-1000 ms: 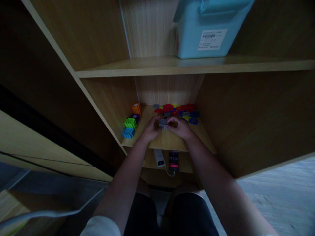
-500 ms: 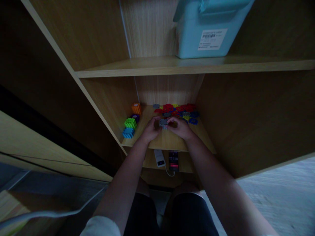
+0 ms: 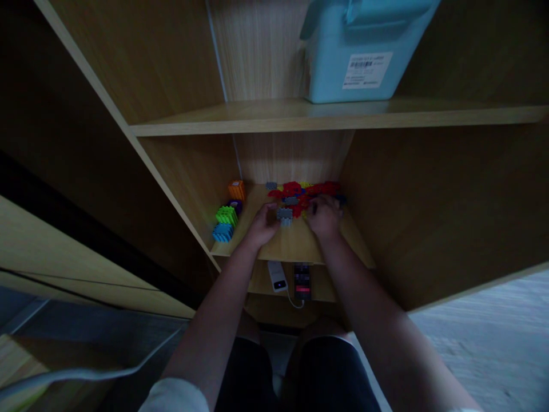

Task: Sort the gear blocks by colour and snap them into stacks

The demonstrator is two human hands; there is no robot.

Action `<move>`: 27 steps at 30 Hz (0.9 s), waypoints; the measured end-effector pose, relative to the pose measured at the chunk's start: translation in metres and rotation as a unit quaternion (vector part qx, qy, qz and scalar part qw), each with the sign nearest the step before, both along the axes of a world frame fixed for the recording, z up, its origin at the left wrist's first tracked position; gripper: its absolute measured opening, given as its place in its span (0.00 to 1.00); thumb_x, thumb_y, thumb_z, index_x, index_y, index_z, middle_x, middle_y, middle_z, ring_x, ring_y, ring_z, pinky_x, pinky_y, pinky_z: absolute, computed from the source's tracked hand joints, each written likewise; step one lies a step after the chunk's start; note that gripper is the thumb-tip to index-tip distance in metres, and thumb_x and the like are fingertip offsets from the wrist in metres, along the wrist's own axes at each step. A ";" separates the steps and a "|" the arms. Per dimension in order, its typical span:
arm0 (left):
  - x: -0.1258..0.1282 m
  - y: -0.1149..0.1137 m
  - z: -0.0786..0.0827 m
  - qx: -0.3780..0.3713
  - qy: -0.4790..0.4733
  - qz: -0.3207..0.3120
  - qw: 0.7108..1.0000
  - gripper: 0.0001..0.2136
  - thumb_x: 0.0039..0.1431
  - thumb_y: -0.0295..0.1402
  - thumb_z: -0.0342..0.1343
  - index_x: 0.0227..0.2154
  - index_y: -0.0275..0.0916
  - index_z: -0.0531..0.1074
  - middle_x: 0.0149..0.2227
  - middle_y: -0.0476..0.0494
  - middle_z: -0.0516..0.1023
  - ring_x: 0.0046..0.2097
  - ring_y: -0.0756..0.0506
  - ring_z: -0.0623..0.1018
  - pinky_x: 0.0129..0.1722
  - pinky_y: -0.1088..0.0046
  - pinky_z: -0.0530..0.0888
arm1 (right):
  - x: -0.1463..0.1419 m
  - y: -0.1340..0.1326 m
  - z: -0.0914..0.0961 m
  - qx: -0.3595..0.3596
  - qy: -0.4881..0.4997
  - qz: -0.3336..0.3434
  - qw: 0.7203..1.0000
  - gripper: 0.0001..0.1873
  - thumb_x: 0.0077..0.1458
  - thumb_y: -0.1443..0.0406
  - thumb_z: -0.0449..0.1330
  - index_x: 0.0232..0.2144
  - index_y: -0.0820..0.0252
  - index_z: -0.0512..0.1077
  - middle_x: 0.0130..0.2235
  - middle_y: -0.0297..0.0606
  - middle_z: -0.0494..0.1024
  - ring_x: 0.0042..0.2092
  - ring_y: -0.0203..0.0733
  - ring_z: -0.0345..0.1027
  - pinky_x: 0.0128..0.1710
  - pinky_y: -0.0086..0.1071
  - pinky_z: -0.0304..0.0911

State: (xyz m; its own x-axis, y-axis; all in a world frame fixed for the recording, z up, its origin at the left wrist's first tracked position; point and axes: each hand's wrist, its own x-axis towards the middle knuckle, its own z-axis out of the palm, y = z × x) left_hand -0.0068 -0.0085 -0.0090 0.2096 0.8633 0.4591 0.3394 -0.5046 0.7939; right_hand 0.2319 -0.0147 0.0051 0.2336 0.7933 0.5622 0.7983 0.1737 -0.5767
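Note:
Both my hands reach into a low wooden shelf [image 3: 287, 249]. My left hand [image 3: 263, 224] is closed on a small grey toothed block piece [image 3: 283, 216] and holds it just above the shelf board. My right hand [image 3: 325, 216] is to the right of that piece, fingers curled down onto a heap of loose red, blue and yellow block pieces [image 3: 300, 191] at the back of the shelf; what its fingers hold is hidden. Along the shelf's left wall stand an orange cube [image 3: 237, 189], a purple one [image 3: 236, 205], a green one [image 3: 227, 215] and a blue one [image 3: 223, 232].
A light-blue lidded plastic box [image 3: 362, 48] with a barcode label stands on the shelf above. On the board below lie a white power bank [image 3: 277, 276] and a phone [image 3: 302, 282] joined by a cable. My knees are beneath, and grey floor shows at right.
My right hand has let go of the grey piece and moved right and back onto the heap of loose pieces. My left hand has kept hold of the grey piece.

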 end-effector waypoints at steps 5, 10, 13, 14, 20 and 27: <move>0.000 -0.001 0.001 0.007 -0.001 0.005 1.000 0.24 0.57 0.24 0.63 0.57 0.42 0.71 0.61 0.37 0.78 0.65 0.37 0.76 0.71 0.48 0.68 | 0.004 0.006 -0.016 -0.003 0.016 -0.092 0.996 0.18 0.64 0.60 0.58 0.51 0.57 0.82 0.62 0.61 0.74 0.66 0.76 0.57 0.61 0.78 0.54; -0.001 -0.001 0.001 0.009 0.004 0.009 1.000 0.23 0.57 0.25 0.63 0.56 0.41 0.71 0.60 0.36 0.78 0.64 0.36 0.77 0.70 0.47 0.69 | 0.009 0.015 -0.025 -0.039 -0.011 -0.091 0.995 0.16 0.61 0.62 0.59 0.45 0.56 0.84 0.66 0.56 0.72 0.69 0.77 0.55 0.61 0.83 0.51; -0.001 -0.001 0.002 0.010 0.007 0.006 1.000 0.23 0.57 0.25 0.63 0.56 0.41 0.71 0.61 0.36 0.78 0.64 0.36 0.77 0.70 0.47 0.69 | 0.011 0.020 -0.028 -0.041 -0.014 -0.091 0.995 0.15 0.61 0.63 0.58 0.42 0.55 0.85 0.67 0.54 0.72 0.69 0.76 0.56 0.62 0.84 0.49; 0.000 -0.002 0.002 0.012 0.007 0.004 1.000 0.23 0.57 0.25 0.63 0.56 0.41 0.71 0.61 0.36 0.78 0.64 0.36 0.76 0.71 0.47 0.68 | 0.011 0.022 -0.029 -0.034 -0.006 -0.093 0.995 0.15 0.61 0.63 0.58 0.42 0.55 0.84 0.66 0.53 0.73 0.69 0.76 0.57 0.62 0.84 0.48; 0.001 -0.004 0.004 0.014 0.004 0.009 1.000 0.23 0.57 0.24 0.63 0.56 0.41 0.71 0.60 0.37 0.78 0.64 0.37 0.77 0.70 0.47 0.69 | 0.007 0.022 -0.026 -0.030 0.012 -0.093 0.995 0.15 0.63 0.61 0.57 0.42 0.55 0.84 0.62 0.56 0.76 0.68 0.74 0.58 0.62 0.82 0.50; 0.001 -0.006 0.007 0.020 0.002 0.031 0.999 0.20 0.59 0.25 0.62 0.54 0.42 0.72 0.59 0.38 0.79 0.63 0.37 0.78 0.68 0.48 0.71 | 0.004 0.008 0.002 0.066 0.004 0.002 0.998 0.20 0.66 0.64 0.53 0.50 0.59 0.82 0.55 0.55 0.81 0.58 0.63 0.71 0.64 0.61 0.64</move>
